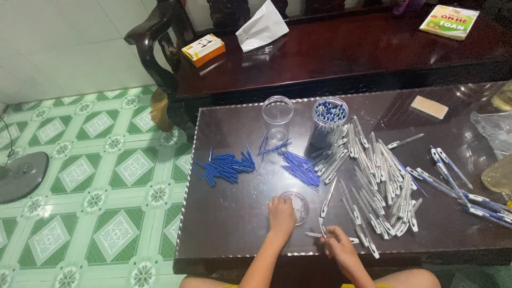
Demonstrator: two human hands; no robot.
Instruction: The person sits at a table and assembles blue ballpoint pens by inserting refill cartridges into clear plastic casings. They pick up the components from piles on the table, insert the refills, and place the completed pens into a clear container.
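Dark table (229, 224) — pen assembly underway: left hand (281, 213) flat by lid (296, 206), right hand (337, 242) pinching barrel (314, 234) — refill (226, 166) seems due.

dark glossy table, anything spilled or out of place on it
Nothing spilled on the dark glossy table. Clear pen barrels and blue refills lie in loose heaps; one tall clear plastic jar stands upright, empty.

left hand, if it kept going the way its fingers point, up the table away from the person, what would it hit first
Most likely the small clear round lid: the left hand rests right beside it, fingers towards its near edge. Beyond lie loose blue refills. Depth is hard to judge.
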